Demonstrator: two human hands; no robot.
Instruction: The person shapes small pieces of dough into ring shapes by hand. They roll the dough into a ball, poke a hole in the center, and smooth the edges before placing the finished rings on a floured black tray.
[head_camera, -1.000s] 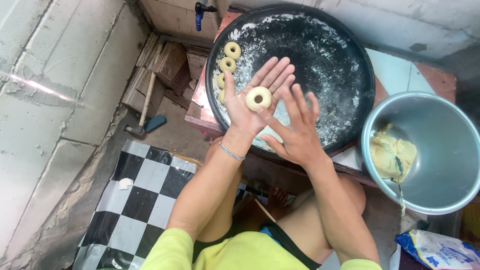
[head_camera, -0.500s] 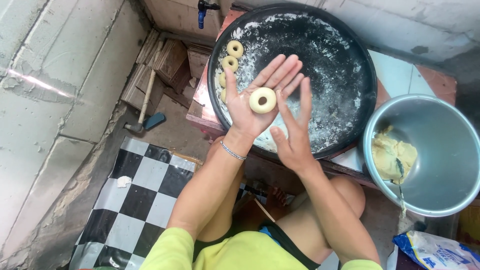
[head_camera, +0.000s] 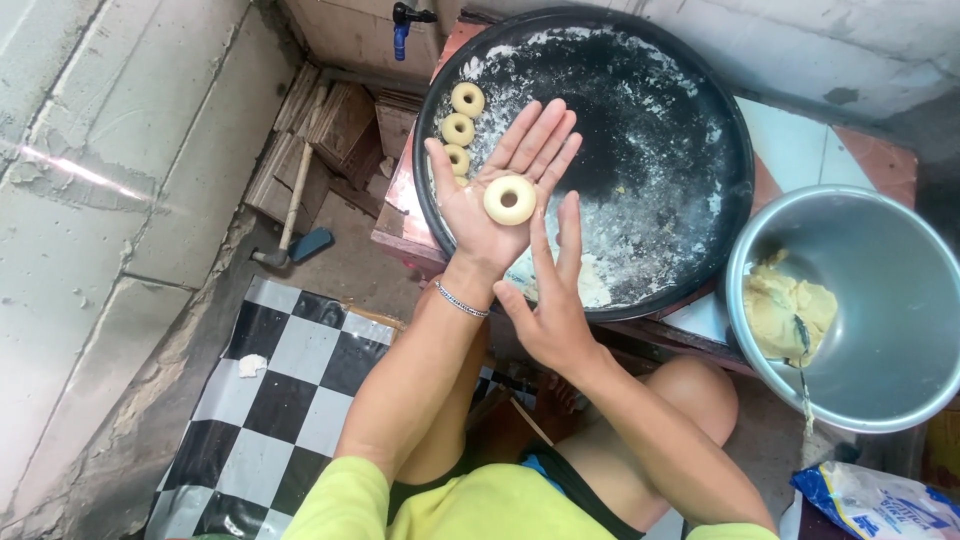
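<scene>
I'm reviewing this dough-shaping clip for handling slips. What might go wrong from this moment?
The pale ring of dough lies loose on the open left hand, so a tilt might drop it. The right hand stands edge-on beside it and may dent the soft ring. Three pale rings sit close together at the rim of the round black floured tray and might stick.

Soft even daylight, sharp focus, bright streak on left wall (head_camera: 70, 165), wide-angle bending at edges

A dough ring (head_camera: 509, 199) lies on the open left palm (head_camera: 497, 190).
</scene>
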